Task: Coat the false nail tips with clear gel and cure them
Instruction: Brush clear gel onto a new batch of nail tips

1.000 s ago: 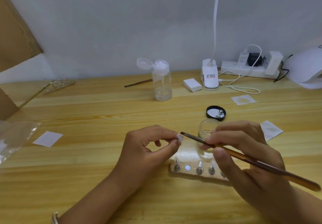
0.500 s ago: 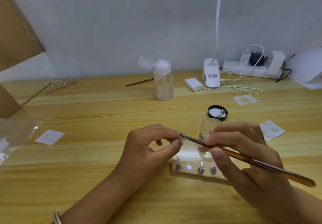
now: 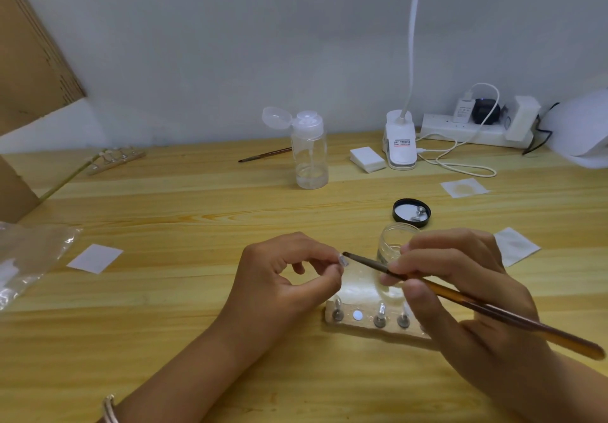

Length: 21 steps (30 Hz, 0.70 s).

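Observation:
My left hand (image 3: 283, 277) pinches a small clear false nail tip (image 3: 343, 260) between thumb and forefinger. My right hand (image 3: 460, 291) grips a long brown brush (image 3: 487, 307), and its dark tip touches the nail tip. Below the hands a clear holder block (image 3: 368, 320) carries several metal pegs with nail tips, and its right end is hidden by my right hand. An open clear gel jar (image 3: 393, 241) stands just behind my right fingers. Its black lid (image 3: 411, 213) lies a little farther back. The white curing lamp (image 3: 582, 129) sits at the far right edge.
A clear pump bottle (image 3: 309, 156) with its cap flipped open stands at the back centre, a second brush (image 3: 265, 155) beside it. A white clip lamp (image 3: 399, 142), power strip (image 3: 473, 129), pad stack (image 3: 367, 159), white wipes (image 3: 464, 188) (image 3: 95, 258), plastic bag (image 3: 29, 258) lie around.
The brush tip has stayed on the nail tip with only small strokes. Both hands have held nearly the same place above the holder block.

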Each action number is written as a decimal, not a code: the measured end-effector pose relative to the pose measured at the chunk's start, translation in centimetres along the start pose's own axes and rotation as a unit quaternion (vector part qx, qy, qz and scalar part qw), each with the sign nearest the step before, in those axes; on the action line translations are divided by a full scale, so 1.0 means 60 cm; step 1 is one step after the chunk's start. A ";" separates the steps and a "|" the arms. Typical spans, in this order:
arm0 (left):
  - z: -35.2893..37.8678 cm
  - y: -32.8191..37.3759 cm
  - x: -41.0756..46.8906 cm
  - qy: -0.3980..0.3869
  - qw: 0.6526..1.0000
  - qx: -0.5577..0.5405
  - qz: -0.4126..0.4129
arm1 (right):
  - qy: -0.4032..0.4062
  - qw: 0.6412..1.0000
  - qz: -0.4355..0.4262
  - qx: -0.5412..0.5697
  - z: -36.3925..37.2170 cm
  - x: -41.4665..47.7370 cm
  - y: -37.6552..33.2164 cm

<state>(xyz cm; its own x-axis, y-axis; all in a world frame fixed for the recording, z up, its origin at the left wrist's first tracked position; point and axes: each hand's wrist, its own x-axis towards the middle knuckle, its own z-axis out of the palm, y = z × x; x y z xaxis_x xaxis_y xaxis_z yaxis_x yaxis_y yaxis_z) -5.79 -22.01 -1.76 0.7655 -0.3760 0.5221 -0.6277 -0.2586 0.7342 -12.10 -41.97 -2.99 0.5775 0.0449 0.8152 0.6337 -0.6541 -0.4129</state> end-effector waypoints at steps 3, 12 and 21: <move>0.000 -0.001 0.001 0.000 1.000 0.008 0.003 | -0.012 1.000 -0.001 -0.007 0.004 -0.001 0.002; -0.001 -0.004 -0.001 0.003 1.000 -0.001 -0.001 | 0.003 1.000 -0.006 -0.017 -0.004 -0.001 0.001; 0.001 -0.008 -0.001 0.009 1.000 -0.002 -0.011 | -0.012 1.000 -0.008 -0.013 0.003 0.001 -0.001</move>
<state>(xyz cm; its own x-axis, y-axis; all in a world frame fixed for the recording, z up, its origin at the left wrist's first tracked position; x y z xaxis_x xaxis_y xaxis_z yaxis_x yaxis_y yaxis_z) -5.52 -21.90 -2.15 0.7818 -0.3547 0.5128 -0.6097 -0.2627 0.7478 -12.00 -41.79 -2.97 0.5793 0.0738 0.8118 0.6296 -0.6730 -0.3880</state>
